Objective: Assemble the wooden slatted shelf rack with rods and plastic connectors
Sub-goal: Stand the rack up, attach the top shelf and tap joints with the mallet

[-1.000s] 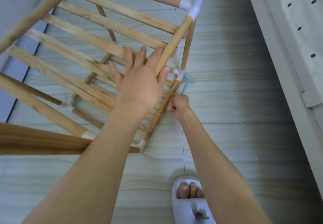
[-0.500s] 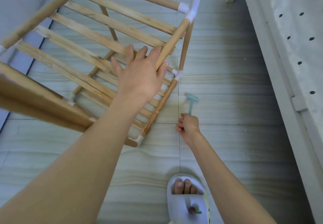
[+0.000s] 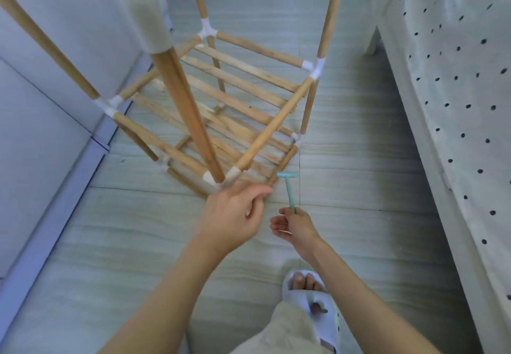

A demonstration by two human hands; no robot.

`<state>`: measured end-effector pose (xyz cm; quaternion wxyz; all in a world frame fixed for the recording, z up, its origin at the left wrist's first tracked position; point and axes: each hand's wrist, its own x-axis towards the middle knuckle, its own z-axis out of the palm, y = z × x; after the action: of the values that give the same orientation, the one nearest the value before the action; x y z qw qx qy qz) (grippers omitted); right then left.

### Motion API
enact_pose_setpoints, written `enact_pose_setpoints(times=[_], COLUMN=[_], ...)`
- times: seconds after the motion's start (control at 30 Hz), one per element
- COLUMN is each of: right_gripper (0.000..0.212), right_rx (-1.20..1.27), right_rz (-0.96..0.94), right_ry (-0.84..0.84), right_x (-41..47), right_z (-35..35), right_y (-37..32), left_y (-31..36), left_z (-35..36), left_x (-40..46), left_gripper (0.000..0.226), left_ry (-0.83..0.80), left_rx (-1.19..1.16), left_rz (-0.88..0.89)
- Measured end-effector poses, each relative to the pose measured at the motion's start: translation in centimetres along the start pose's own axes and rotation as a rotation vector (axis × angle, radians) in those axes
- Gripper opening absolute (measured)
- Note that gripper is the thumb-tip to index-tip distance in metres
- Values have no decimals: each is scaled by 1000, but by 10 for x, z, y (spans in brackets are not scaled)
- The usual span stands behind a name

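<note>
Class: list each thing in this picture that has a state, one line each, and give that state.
Rack: upright on the floor, rods joined by white connectors.
Near corner connector: fitted, rods seated in it.
Hammer: held by its handle, head up.
Left hand: fingers loosely bent by the near corner, holding nothing.
Right hand: grips the hammer.
Slipper: on the foot.

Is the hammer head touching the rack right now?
Cannot tell. In the head view the small teal hammer, held by the right hand, has its head right beside the rack's lower front rod, overlapping in the picture.
</note>
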<state>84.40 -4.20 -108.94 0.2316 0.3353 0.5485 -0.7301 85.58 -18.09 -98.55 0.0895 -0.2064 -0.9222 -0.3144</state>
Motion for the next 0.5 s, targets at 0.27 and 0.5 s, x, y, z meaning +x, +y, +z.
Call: enact_pose_setpoints(times=[0.27,0.5], right_gripper=[18,20], right_rx=[-125,-312], right_rz=[53,-66], right_ry=[-21,193], right_x=[-1,12], right_z=[14,-24], right_y=[25,25], left_y=[-48,-31], left_z=[-64,-9], left_x=[-21,26], left_gripper=[68,96], left_ry=[-12,-283], left_rx=[293,540], left_rz=[-280,-352])
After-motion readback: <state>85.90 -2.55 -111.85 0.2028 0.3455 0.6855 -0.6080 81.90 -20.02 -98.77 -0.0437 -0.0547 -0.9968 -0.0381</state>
